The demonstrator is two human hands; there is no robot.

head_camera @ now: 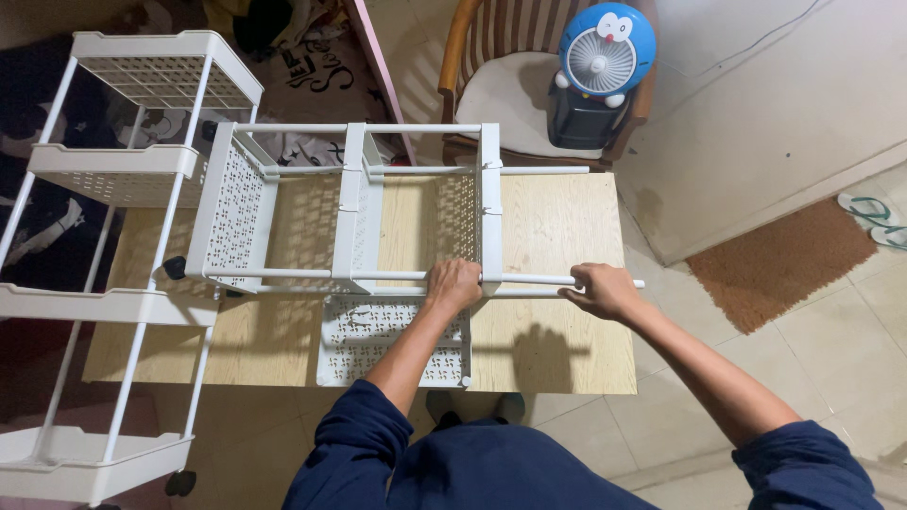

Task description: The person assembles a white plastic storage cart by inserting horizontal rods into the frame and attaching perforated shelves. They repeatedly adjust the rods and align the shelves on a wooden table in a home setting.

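Observation:
A white plastic rack (359, 203) lies on its side on a light wooden table (557, 349). It has three perforated trays joined by thin white poles. My left hand (453, 283) grips the near pole beside the rightmost upright tray (490, 203). My right hand (600, 288) holds the free end of the same white pole (534, 279), which sticks out to the right. A loose perforated tray (364, 331) lies flat on the table under my left forearm.
A taller white wheeled shelf cart (113, 175) stands at the left of the table. Behind the table is a wooden chair (510, 85) carrying a blue and white cartoon-cat fan (605, 47). A brown doormat (784, 260) and sandals (879, 217) lie on the tiled floor at right.

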